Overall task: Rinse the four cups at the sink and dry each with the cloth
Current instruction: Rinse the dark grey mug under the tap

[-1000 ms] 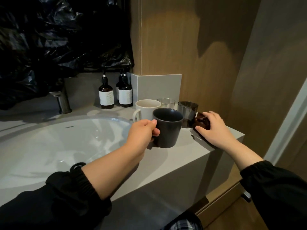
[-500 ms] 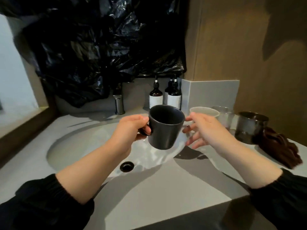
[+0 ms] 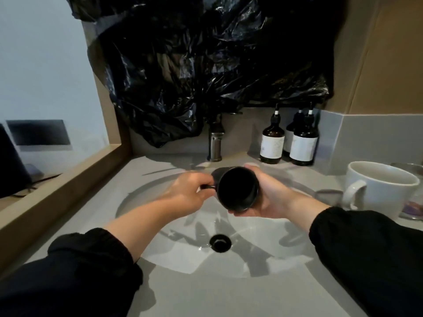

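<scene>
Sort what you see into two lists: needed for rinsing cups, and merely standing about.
Job: matte black mug, held by left hand and right hand; white ceramic mug; white oval sink; steel tap.
Idle: brown pump bottles; crumpled black plastic sheet.

Black cup [image 3: 238, 189] held over sink [image 3: 263, 255], tilted, mouth toward camera. Left hand [image 3: 187, 193] pinches handle; right hand [image 3: 272, 200] cradles cup body from right and below. Cup just in front of faucet [image 3: 215, 143], above drain [image 3: 220, 242]. No water stream visible. Three dark pump bottles [image 3: 272, 143] at back of table [image 3: 206, 294], right of faucet. White mug [image 3: 380, 191] upright at right, handle facing left. Crumpled black plastic sheet [image 3: 206, 65] covers wall above.
</scene>
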{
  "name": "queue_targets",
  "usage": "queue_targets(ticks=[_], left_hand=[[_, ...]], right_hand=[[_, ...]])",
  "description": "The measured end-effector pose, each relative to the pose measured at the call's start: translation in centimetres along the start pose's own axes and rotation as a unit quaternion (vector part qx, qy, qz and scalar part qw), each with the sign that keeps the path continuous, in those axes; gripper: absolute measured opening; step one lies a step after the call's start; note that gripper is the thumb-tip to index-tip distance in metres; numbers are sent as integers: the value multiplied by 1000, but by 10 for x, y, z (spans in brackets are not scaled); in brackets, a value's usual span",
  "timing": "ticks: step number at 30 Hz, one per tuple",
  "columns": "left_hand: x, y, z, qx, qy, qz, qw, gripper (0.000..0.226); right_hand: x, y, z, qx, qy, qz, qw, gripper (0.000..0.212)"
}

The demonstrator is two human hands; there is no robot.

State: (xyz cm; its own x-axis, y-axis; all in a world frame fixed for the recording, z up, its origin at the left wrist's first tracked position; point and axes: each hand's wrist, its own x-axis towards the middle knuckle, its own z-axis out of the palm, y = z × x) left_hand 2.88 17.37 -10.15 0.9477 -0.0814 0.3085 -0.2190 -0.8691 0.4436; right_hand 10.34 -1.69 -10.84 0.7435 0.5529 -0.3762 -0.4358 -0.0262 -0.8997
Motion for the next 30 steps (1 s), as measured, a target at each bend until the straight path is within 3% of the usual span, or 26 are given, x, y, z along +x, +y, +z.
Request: queue_targets(ticks=[2, 8, 15, 22, 24, 27, 30], left_hand=[[6, -6, 3, 56, -22, 52, 997, 9], [19, -31, 9, 180, -21, 166, 969, 11], [15, -32, 9, 272, 72, 342, 897, 11], [15, -28, 12, 322, 41, 367, 872, 18], [14, -25, 12, 315, 38, 340, 886, 15], [15, -29, 11, 300, 48, 288, 908, 28], [19, -32, 12, 393, 60, 351, 848, 20]], right_hand=[[8, 5, -3, 5, 14, -13, 1000, 53], [15, 8, -11, 11, 10, -48, 999, 48], [15, 7, -16, 1, -43, -117, 992, 80], [5, 5, -12, -44, -63, -176, 981, 86], [4, 4, -11, -60, -61, -190, 978, 84], [5, 3, -10, -53, -67, -210, 974, 81], [5, 3, -9, -49, -76, -224, 970, 80]])
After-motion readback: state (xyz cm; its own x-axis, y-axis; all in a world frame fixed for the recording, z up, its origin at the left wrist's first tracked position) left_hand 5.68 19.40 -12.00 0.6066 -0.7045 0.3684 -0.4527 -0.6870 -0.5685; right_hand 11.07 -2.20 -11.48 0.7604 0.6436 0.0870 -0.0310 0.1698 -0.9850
